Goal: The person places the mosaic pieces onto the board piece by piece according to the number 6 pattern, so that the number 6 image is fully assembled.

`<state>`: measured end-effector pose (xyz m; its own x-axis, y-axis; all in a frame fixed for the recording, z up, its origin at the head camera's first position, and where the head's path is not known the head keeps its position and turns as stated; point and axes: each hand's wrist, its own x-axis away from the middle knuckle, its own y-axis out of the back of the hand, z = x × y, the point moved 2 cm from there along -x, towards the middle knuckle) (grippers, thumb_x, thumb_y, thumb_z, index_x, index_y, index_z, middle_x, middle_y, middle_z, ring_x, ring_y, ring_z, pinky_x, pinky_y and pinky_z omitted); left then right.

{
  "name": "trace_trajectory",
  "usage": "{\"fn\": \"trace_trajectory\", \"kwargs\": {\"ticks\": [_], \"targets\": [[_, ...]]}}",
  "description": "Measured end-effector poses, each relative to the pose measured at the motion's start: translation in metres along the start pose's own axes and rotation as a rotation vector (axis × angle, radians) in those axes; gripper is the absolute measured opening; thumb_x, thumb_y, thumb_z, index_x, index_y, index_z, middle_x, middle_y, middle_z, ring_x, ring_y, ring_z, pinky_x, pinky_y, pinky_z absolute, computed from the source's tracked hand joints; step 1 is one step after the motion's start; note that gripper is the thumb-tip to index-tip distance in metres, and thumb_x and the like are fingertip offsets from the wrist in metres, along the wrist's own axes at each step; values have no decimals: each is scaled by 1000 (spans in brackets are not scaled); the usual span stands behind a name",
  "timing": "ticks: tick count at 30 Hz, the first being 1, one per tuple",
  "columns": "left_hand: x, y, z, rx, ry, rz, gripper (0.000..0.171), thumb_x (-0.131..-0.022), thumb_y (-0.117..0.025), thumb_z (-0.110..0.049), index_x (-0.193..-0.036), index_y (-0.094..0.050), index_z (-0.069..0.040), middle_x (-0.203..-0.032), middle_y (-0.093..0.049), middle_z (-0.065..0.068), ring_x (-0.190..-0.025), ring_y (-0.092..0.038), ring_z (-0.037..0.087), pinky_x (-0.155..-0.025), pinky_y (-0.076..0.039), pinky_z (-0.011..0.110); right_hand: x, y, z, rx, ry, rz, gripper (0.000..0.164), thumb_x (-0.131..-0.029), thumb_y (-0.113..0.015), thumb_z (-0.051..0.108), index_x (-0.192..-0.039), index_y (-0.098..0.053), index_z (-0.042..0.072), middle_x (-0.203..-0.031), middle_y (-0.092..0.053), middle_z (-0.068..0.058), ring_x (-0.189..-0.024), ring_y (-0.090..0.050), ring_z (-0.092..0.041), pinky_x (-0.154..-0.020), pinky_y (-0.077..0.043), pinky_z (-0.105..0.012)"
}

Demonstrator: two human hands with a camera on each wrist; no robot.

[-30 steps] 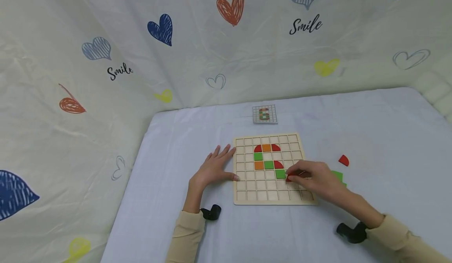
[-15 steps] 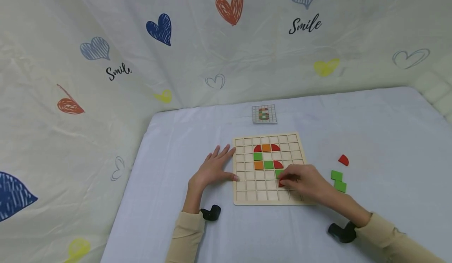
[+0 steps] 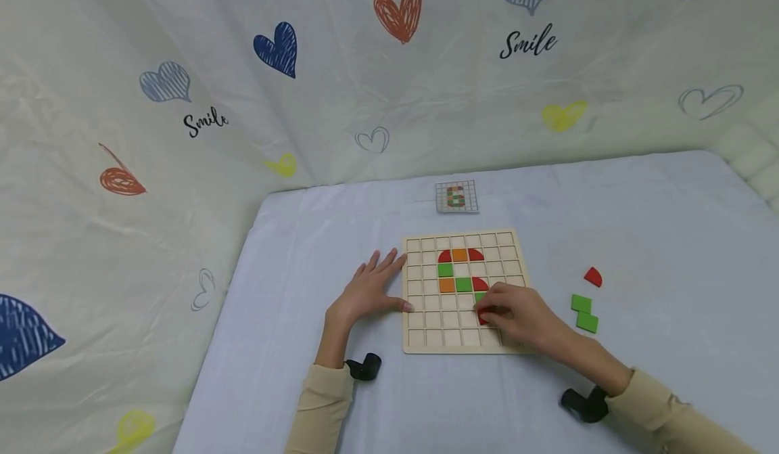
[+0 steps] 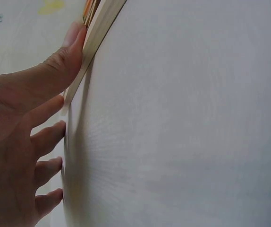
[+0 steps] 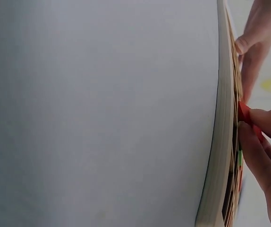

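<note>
A wooden grid board (image 3: 435, 339) lies on the white cloth. Set in its cells are red quarter-circle tiles, orange squares (image 3: 459, 255) and green squares (image 3: 445, 270). Over the lower right cells, my right hand (image 3: 526, 315) pinches a red quarter-circle tile (image 3: 483, 317) between thumb and fingers; the right wrist view shows that red tile (image 5: 243, 112) tilted against the board. The hand partly covers a green tile just above. My left hand (image 3: 365, 295) lies with spread fingers at the board's left side, its thumb (image 4: 73, 47) resting on the edge.
Behind the board lies a small pattern card (image 3: 457, 197). To the right are a loose red quarter-circle tile (image 3: 593, 277) and two touching green squares (image 3: 587, 323). A patterned curtain (image 3: 328, 88) hangs behind the table.
My right hand has moved left and slightly down over the board with the red tile, uncovering the loose green squares. The left hand has stayed in place.
</note>
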<state>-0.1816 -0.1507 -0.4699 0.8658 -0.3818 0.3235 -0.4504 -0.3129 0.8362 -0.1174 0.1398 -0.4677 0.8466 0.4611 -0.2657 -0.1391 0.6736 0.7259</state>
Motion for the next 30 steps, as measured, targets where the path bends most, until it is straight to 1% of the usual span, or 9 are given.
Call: {"fn": "trace_trajectory", "kwargs": {"ticks": [4,10,12,15,19,22,30], "targets": [[0,0,0,0,6,3,103,-83,-82,-51,-165,-26,-25,-173,-16,-2,-162,-2,28,-130,-9,54,2,1,2,16,6,-10,26,-75,-86,-6,-96,-80,8,-93,-73,1,-80,-63,-13,-69,-58,-24],[0,0,0,8,11,2,102,-83,-82,-51,-165,-26,-26,-173,-15,-3,-162,-2,28,-131,-8,53,4,1,3,31,13,7,29,-73,-87,-7,-98,-79,5,-96,-74,-4,-77,-61,-12,-65,-57,-21],[0,0,0,8,13,3,102,-83,-82,-51,-165,-26,-27,-173,-15,-4,-162,-1,27,-131,-7,52,5,2,3,31,25,10,30,-73,-87,-8,-98,-79,5,-96,-74,-4,-76,-60,-13,-62,-55,-20],[1,1,0,11,10,0,102,-83,-82,-52,-165,-26,-27,-173,-15,-4,-162,-1,27,-131,-7,52,5,1,3,40,59,4,31,-71,-87,-9,-97,-79,6,-96,-73,-3,-79,-61,-15,-63,-56,-20],[1,0,0,15,7,0,102,-83,-82,-52,-165,-26,-27,-173,-15,-4,-162,-1,28,-131,-7,52,4,0,3,71,130,-22,32,-69,-87,-10,-94,-79,8,-94,-74,-2,-85,-65,-18,-70,-61,-25],[0,0,0,13,6,2,102,-83,-82,-51,-165,-26,-26,-173,-15,-4,-162,-1,28,-131,-8,53,3,-1,3,91,165,-36,32,-68,-87,-12,-91,-79,9,-93,-74,0,-86,-66,-18,-72,-63,-29],[0,0,0,1,-2,4,102,-84,-82,-50,-165,-26,-26,-173,-16,-2,-162,-2,29,-130,-8,54,4,-3,2,107,156,-29,31,-70,-87,-10,-92,-78,10,-93,-74,2,-88,-67,-17,-76,-64,-34]]}}
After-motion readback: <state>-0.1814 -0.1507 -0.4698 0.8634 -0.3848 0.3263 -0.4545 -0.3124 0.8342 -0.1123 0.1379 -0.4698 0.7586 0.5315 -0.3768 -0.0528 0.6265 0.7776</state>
